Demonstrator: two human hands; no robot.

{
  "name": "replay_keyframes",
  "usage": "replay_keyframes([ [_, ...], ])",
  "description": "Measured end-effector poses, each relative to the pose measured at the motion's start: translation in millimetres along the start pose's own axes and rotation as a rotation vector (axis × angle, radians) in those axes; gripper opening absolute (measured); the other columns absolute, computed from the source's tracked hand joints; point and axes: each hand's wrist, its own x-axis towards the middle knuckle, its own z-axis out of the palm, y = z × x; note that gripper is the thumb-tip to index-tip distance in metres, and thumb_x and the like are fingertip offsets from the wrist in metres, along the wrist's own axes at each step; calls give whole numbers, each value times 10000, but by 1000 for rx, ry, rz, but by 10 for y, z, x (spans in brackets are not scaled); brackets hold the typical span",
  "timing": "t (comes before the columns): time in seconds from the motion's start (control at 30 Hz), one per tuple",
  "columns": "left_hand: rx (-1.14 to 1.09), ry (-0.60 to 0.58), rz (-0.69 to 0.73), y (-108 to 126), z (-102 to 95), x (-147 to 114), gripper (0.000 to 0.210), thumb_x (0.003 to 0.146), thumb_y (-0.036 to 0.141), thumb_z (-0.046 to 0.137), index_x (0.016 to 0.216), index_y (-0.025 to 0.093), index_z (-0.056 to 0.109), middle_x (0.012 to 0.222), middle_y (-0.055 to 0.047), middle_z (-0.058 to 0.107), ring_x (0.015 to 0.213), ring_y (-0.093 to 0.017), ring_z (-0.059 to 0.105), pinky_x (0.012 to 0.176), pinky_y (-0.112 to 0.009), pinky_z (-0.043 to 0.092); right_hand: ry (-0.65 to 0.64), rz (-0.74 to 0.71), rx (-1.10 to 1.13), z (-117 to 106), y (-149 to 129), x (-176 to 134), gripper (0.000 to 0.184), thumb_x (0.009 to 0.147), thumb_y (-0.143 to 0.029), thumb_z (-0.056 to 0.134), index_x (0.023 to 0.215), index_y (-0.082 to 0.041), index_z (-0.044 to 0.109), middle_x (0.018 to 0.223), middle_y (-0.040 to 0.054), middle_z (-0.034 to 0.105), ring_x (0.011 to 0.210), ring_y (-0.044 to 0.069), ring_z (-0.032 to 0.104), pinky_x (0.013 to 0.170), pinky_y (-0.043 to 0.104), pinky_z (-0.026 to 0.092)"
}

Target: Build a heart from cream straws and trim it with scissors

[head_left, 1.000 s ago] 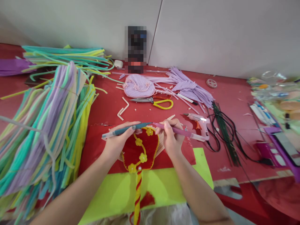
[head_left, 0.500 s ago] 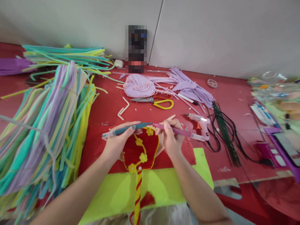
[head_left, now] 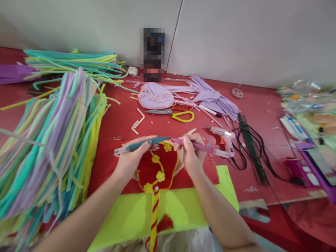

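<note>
Just above the middle of the lower frame, the left hand is closed around a teal pen and the right hand around a pink pen. The hands are apart, but the two pen tips come very near each other at the centre; whether they touch I cannot tell. Both pens look light, stiff and smooth, so the barrel may slip a little under a loose grip; the thick middle seems the surest place to hold, clear of the slender tip, which is likely the delicate part.

Below the pens, at lower centre, lies a red panel edged in yellow, with yellow flowers along it. It looks light and soft on its face, probably firmer underneath. The flowers and the small pearl at its base could come loose if pinched. Its striped handle, yellow wound with red, runs down to the bottom edge of the frame over a lime-green sheet; that straight, stiff-looking stem appears the best place to take hold.
</note>
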Motion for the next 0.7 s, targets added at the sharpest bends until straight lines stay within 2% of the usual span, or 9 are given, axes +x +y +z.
replay_keyframes([
  [0.1, 12, 5, -3, -7, -5, 4, 278, 758, 388, 715, 964, 209, 764, 827, -52, 764, 778, -223, 720, 876, -423, 578, 32, 9, 5, 0, 2, 1, 149, 919, -305, 563, 801, -224, 524, 603, -56, 636, 533, 110, 615, 563, 259, 503],
  [0.23, 35, -9, 9, -21, -16, 2, 260, 767, 379, 712, 967, 222, 766, 841, -55, 764, 783, -222, 718, 875, -412, 572, -2, 15, 8, 1, -5, -1, 131, 923, -285, 564, 812, -223, 534, 606, -55, 641, 541, 111, 622, 576, 261, 507],
  [0.33, 34, -26, 18, -25, -24, -1, 245, 778, 373, 706, 972, 236, 767, 869, -52, 765, 795, -214, 715, 871, -390, 567, 26, 19, 9, -5, -6, -1, 143, 925, -283, 560, 798, -224, 530, 605, -57, 637, 536, 105, 608, 570, 254, 499],
  [0.5, 46, -8, 20, -22, -37, -2, 218, 764, 373, 732, 939, 247, 767, 914, -43, 761, 828, -210, 709, 860, -360, 562, 1, 9, -25, -14, 6, 4, 143, 927, -287, 559, 803, -223, 527, 589, -61, 619, 533, 109, 600, 579, 264, 493],
  [0.7, 157, -3, 72, -37, -48, 6, 250, 758, 401, 738, 952, 246, 766, 938, -51, 758, 848, -214, 706, 850, -336, 551, 9, -23, -51, 4, -16, 5, 159, 930, -280, 555, 788, -220, 518, 584, -64, 607, 521, 96, 579, 570, 246, 472],
])
